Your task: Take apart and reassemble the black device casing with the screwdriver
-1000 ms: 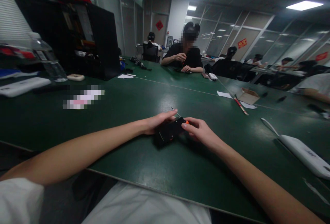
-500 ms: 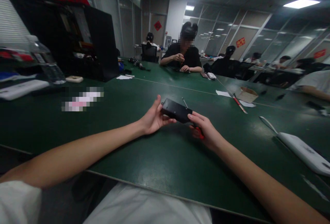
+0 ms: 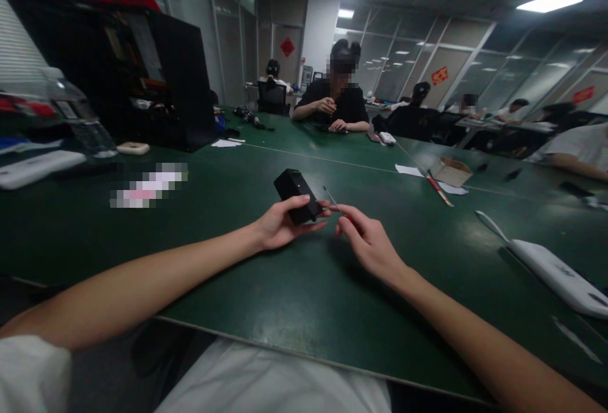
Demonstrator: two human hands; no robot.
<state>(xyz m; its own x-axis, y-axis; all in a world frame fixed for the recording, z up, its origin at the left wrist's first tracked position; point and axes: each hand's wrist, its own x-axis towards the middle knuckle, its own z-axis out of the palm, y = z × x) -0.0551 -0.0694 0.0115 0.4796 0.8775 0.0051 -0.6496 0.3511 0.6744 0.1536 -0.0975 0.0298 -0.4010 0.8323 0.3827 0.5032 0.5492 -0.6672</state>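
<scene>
My left hand (image 3: pixel 279 227) is wrapped round a black rectangular box (image 3: pixel 291 186), thumb on its near face and fingers underneath. The box is tilted above the table, and small light dots show on its surface; what it is I cannot make out. Just to its right, my right hand (image 3: pixel 373 241) is closed on a screwdriver (image 3: pixel 331 198). Its thin metal shaft points up and left from the fingertips, and the palm hides the handle. The fingertips of both hands are close together; whether they touch I cannot tell.
The green table (image 3: pixel 256 292) spreads around my hands. On the right lie a white power bank-like object (image 3: pixel 555 273), a small cardboard box (image 3: pixel 451 172) and a red-and-white stick (image 3: pixel 439 189). A plastic bottle (image 3: pixel 78 112) and large black box (image 3: pixel 183 83) stand left. A person (image 3: pixel 332 99) sits opposite.
My left hand has taken the black box into its grip and the box has turned more upright. My right hand has let go of the box; the screwdriver's red handle is now hidden.
</scene>
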